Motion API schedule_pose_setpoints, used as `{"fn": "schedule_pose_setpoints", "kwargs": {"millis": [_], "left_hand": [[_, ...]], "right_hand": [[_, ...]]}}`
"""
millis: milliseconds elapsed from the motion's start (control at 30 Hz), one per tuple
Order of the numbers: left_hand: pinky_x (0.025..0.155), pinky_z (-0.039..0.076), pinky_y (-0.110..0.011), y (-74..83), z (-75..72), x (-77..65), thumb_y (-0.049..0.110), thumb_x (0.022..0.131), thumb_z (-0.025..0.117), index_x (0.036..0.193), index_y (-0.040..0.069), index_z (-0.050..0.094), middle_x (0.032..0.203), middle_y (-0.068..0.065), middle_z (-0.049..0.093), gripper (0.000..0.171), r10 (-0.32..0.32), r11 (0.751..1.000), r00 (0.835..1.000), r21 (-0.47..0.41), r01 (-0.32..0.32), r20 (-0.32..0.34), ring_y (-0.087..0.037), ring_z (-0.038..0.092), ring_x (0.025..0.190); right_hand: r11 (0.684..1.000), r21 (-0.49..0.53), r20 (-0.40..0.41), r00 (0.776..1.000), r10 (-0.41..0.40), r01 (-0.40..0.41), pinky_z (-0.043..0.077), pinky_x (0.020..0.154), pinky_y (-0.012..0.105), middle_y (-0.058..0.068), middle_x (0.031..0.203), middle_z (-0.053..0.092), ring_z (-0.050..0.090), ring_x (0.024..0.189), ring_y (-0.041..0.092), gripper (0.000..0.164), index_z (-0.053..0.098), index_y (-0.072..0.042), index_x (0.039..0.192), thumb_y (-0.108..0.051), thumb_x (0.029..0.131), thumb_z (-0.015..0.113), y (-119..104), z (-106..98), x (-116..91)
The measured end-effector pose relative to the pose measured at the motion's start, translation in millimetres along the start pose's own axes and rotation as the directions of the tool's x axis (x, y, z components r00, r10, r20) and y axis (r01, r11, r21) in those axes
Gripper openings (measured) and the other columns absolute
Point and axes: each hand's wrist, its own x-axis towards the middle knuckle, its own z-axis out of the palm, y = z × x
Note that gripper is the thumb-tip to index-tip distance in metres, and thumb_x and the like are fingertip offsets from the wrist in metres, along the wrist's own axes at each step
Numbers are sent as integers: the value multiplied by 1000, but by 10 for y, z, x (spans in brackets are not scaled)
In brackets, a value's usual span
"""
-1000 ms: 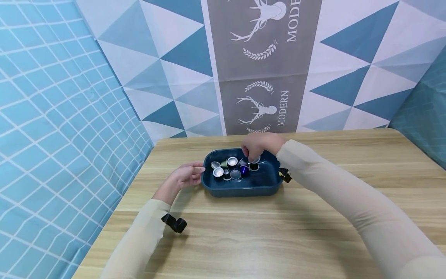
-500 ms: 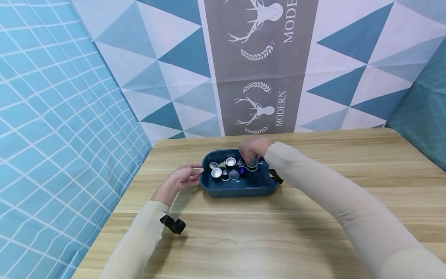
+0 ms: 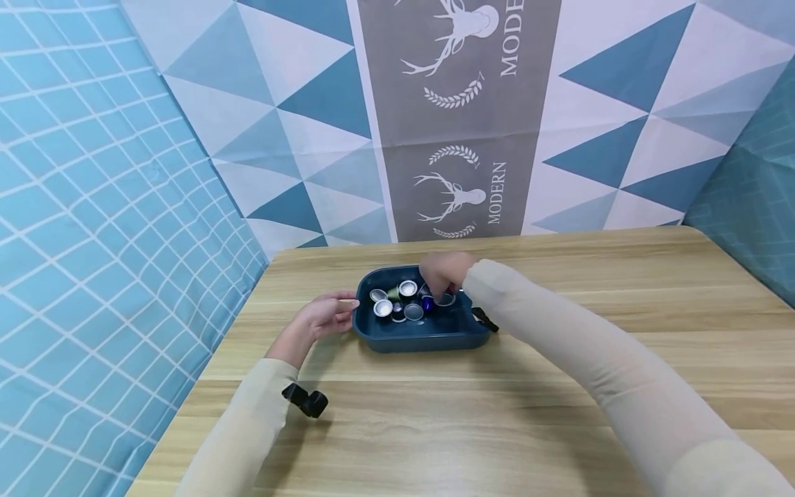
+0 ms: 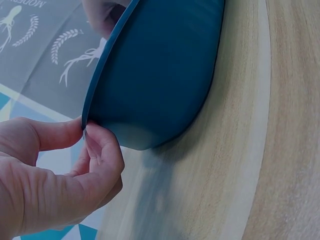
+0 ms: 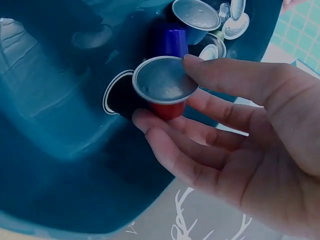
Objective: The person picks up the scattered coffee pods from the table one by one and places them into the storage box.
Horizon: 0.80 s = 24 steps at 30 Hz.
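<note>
In the right wrist view, my right hand (image 5: 250, 135) pinches a red coffee capsule (image 5: 165, 82) with a silver lid between thumb and fingers. The capsule is lid up, beside a dark capsule (image 5: 119, 95) and a shiny blue capsule (image 5: 168, 40) in the dark blue tray (image 3: 428, 343). In the head view, my right hand (image 3: 444, 271) reaches down into the tray and hides part of its contents. At the tray's left end, my left hand (image 3: 326, 316) holds the rim. The left wrist view shows the thumb and fingers of my left hand (image 4: 65, 172) pinching that rim (image 4: 95, 87).
Several more capsules, among them a silver-lidded one (image 3: 382, 308) and a green one (image 3: 394, 294), lie together in the tray's left half. The tray sits on a wooden table (image 3: 428, 421) near its back edge, before a patterned cloth (image 3: 459, 124).
My right hand has moved a little left and lower inside the tray. My left hand stays at the rim. The whole head view has shifted slightly.
</note>
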Motion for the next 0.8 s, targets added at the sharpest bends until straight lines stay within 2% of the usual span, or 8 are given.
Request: {"fn": "schedule_pose_setpoints", "kwargs": {"millis": [200, 467, 600, 667, 800], "left_hand": [[66, 47, -19, -18, -2, -6, 5, 99, 48, 135, 3, 40, 80, 2, 57, 37, 5, 1000, 1000, 20, -5, 5, -6, 53, 68], [65, 45, -19, -6, -18, 5, 5, 99, 47, 137, 2, 37, 73, 4, 54, 39, 15, 999, 1000, 42, -16, 23, -5, 48, 64], [64, 45, -19, 15, -28, 10, 5, 99, 46, 139, 1, 34, 72, 5, 55, 42, 23, 999, 999, 44, -24, 25, -4, 50, 64], [65, 45, -19, 20, -32, 12, 5, 99, 47, 140, 0, 34, 73, 5, 55, 42, 26, 999, 999, 46, -27, 19, -4, 50, 64], [64, 45, -19, 42, -21, 15, 5, 99, 48, 138, 1, 36, 72, 5, 53, 41, 27, 998, 1000, 53, -28, 11, -4, 48, 61]], "right_hand": [[1000, 2, 27, 1000, 7, -7, 40, 43, 21, 1, 61, 54, 50, 50, 12, 21, 61, -10, 67, -10, 84, 71, -9, 42, 13], [1000, 3, 12, 1000, 3, -3, 43, 45, 22, 4, 74, 60, 57, 57, 15, 12, 68, -8, 76, -15, 83, 75, -21, 67, 12], [1000, 0, 3, 1000, -1, 1, 45, 45, 22, 4, 78, 59, 58, 58, 15, 13, 66, -9, 75, -14, 83, 76, -14, 59, 18], [1000, -2, -4, 1000, -17, 17, 44, 44, 21, 4, 76, 58, 58, 57, 15, 16, 64, -10, 72, -14, 83, 75, -3, 52, 7], [998, 3, -35, 997, -68, 69, 42, 43, 21, -2, 60, 50, 54, 51, 12, 35, 52, -14, 57, -16, 82, 76, 60, 29, -44]]}}
